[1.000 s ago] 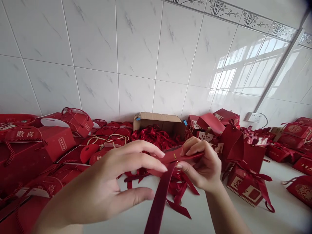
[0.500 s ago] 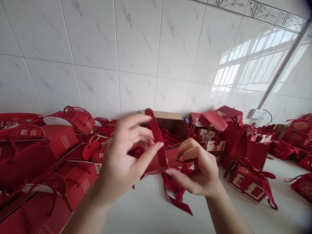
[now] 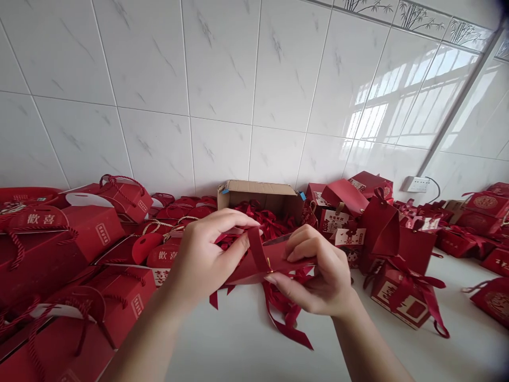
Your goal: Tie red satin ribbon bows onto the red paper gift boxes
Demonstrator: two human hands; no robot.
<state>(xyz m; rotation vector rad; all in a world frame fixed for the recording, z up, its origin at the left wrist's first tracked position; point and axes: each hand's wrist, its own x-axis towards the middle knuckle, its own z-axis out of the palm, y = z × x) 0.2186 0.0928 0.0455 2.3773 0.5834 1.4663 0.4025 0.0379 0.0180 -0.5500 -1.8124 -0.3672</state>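
My left hand (image 3: 217, 254) pinches a dark red ribbon (image 3: 258, 252) between thumb and fingers. The ribbon stands up from a flat red card piece (image 3: 242, 270) near a small gold-coloured bit at its base. My right hand (image 3: 318, 270) grips the right part of the red piece, thumb below and curled fingers above. Part of the piece is hidden behind my left hand. Under my hands a loose heap of red ribbons (image 3: 292, 323) lies on the white table (image 3: 230, 339).
Behind my hands, an open cardboard box (image 3: 258, 187) holds red ribbons. Red boxes with rope handles (image 3: 95, 228) crowd the left. A ribbon-tied red box (image 3: 405, 297) and taller red boxes (image 3: 379, 228) stand right. A power strip (image 3: 415, 184) is by the tiled wall.
The ribbon's raised end has come down and is now folded over in my left fingers, which have closed more around it. My right hand keeps its grip, and the view has shifted slightly.
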